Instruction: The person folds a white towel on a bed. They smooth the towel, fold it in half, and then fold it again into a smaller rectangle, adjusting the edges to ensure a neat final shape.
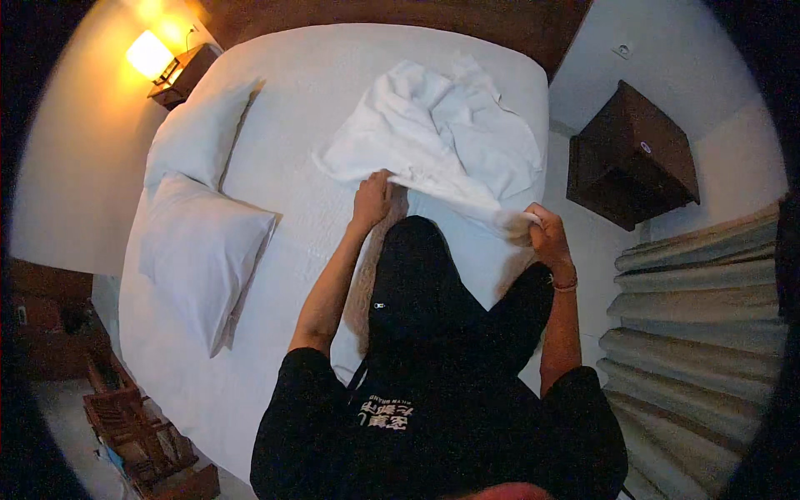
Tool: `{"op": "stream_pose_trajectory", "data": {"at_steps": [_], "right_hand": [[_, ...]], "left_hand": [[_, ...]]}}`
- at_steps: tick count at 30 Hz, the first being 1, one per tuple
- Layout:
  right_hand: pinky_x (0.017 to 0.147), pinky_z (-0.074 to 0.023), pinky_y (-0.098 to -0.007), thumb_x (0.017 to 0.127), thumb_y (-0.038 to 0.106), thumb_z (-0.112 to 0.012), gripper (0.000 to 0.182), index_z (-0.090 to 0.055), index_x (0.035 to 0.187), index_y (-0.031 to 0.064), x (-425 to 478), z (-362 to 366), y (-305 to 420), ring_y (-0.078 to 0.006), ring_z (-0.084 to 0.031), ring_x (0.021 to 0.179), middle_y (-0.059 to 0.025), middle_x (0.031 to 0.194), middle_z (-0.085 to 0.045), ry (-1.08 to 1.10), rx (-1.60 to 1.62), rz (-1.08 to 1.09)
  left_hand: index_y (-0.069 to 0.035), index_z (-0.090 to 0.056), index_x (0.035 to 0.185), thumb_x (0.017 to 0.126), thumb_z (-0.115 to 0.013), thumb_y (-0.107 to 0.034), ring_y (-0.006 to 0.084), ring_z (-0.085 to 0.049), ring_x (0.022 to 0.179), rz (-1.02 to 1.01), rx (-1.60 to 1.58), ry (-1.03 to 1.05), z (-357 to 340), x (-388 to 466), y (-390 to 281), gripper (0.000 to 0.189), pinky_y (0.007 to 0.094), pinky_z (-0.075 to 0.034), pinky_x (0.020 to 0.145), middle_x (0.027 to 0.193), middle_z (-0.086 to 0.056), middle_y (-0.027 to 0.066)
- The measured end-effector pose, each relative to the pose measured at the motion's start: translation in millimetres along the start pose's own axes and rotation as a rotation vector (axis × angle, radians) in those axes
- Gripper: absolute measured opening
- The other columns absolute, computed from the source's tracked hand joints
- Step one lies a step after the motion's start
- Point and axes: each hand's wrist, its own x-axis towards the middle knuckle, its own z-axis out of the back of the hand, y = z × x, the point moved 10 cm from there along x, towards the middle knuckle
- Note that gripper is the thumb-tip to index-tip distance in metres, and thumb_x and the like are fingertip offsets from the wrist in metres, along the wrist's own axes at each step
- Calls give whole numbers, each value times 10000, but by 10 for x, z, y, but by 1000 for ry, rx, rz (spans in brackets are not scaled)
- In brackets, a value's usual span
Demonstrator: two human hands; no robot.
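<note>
A white cloth, probably a towel (431, 125), lies rumpled on the white-sheeted bed (294, 137) in front of me. My left hand (374, 199) grips its near edge toward the left. At the near right corner, my right hand (547, 234) holds a bunched part of the same cloth. Between the two hands the edge runs slantwise, lower on the right. The far part of the cloth is spread in loose folds. My knees, in black trousers (412, 275), rest on or against the bed between my arms.
Two white pillows (203, 256) lie along the bed's left side. Beyond them a lit lamp (150, 55) stands on a wooden bedside table (187, 75). To the right are a dark wooden cabinet (631, 150) and a long curtain (694, 337). Wooden furniture (140, 431) stands at lower left.
</note>
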Motion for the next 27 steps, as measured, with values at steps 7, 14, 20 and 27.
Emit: {"op": "stream_pose_trajectory", "data": {"at_steps": [7, 14, 20, 27], "right_hand": [[619, -485, -371, 855, 133, -520, 223, -553, 1045, 20, 89, -619, 125, -235, -600, 642, -142, 710, -605, -55, -84, 284], [665, -488, -360, 841, 85, -603, 257, -572, 1085, 9, 647, -1581, 721, -264, -647, 752, -185, 842, -638, 155, 137, 81], [773, -487, -401, 806, 133, -659, 270, -600, 1046, 25, 840, -1768, 1090, -332, -626, 889, -177, 929, -640, -22, 250, 324], [816, -501, -383, 802, 176, -716, 318, -608, 1067, 37, 736, -1817, 654, -318, -641, 940, -156, 984, -656, 82, -55, 282]], "left_hand": [[-79, -522, 1175, 913, -508, -128, 362, -623, 680, 189, -120, -473, 1410, 164, 375, 266, 463, -454, 574, 779, -626, 204], [-62, -552, 1099, 728, -648, -61, 326, -585, 986, 36, 245, -425, 2209, -31, 161, 383, 429, -403, 900, 1041, -620, 116], [-52, -584, 1124, 714, -691, -8, 237, -601, 991, -26, -388, 114, 1136, -294, -718, 425, 339, -462, 863, 1029, -639, 110], [-13, -600, 943, 797, -556, 11, 121, -547, 765, 192, -648, -193, 1343, -414, -402, 155, 263, -443, 696, 798, -598, 31]]}}
